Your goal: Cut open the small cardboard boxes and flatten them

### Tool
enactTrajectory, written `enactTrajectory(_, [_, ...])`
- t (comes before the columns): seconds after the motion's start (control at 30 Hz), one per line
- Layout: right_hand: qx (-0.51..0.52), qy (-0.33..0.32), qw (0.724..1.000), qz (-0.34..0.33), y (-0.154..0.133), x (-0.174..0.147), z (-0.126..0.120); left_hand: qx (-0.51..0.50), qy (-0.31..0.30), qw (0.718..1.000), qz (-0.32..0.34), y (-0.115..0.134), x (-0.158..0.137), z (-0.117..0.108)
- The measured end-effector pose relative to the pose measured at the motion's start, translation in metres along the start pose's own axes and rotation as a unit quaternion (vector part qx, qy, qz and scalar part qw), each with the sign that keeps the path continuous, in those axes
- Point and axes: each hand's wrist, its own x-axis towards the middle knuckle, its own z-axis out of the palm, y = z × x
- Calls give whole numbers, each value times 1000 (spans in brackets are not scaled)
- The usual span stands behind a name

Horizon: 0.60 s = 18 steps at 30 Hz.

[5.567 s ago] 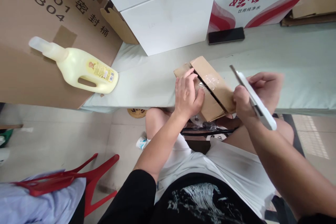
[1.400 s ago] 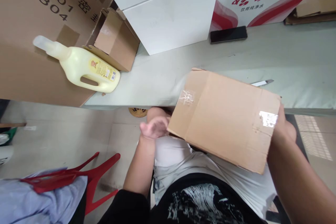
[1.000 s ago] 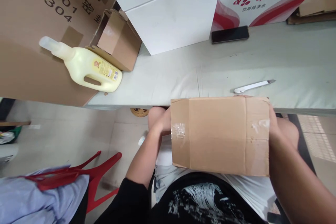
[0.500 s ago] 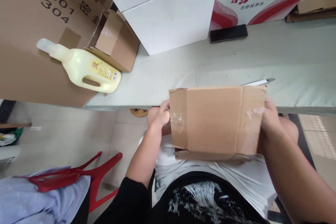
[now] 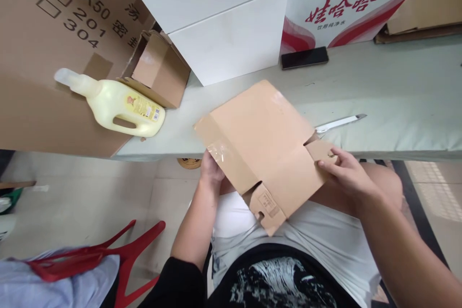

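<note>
A brown cardboard box (image 5: 265, 139), partly flattened with notched flaps, is held at a slant over my lap and the table edge. My left hand (image 5: 212, 168) grips its left side near a strip of clear tape; some of those fingers are hidden under the cardboard. At the right, my right hand (image 5: 344, 171) pinches a small notched flap between thumb and fingers. Just beyond that flap, a white utility knife (image 5: 341, 122) lies on the table, its blade end pointing right.
A cloth-covered table (image 5: 397, 101) spans the front. On it are a yellow bottle (image 5: 126, 108), a small carton (image 5: 162, 70), white boxes (image 5: 231, 33), a printed water carton (image 5: 339, 14) and a black phone (image 5: 305, 58). A red chair (image 5: 133, 255) stands at lower left.
The box has turned to a slant and a different face with notched flaps now shows. My right hand has shifted onto a flap. More of the knife is uncovered.
</note>
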Motion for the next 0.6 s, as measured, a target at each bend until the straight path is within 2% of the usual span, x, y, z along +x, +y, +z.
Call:
enactTrajectory(0.07, [-58, 40, 997, -43, -13, -2, 2, 3, -16, 999, 41, -2, -7, 3])
enactTrajectory(0.2, [-154, 103, 978, -98, -31, -3, 1, 99, 3, 995, 30, -11, -9, 15])
enactTrajectory(0.23, [-142, 115, 977, -107, -32, -3, 1, 112, 15, 993, 36, -14, -6, 20])
enactTrajectory(0.3, [-50, 130, 983, -123, -28, -4, 1, 102, 28, 992, 64, -20, -1, 28])
enactTrajectory(0.4, [113, 89, 982, -119, -11, -8, 6, 71, 12, 994, 83, -30, 5, 42])
enactTrajectory(0.43, [123, 63, 985, -105, -4, -10, 8, 70, 1, 994, 82, -34, 6, 47])
enactTrajectory(0.5, [73, 40, 993, -82, 9, -16, 10, 81, -27, 994, 75, -43, 8, 57])
enactTrajectory(0.6, [-18, 133, 982, -133, 19, -19, 3, 140, -95, 984, 55, -55, 13, 67])
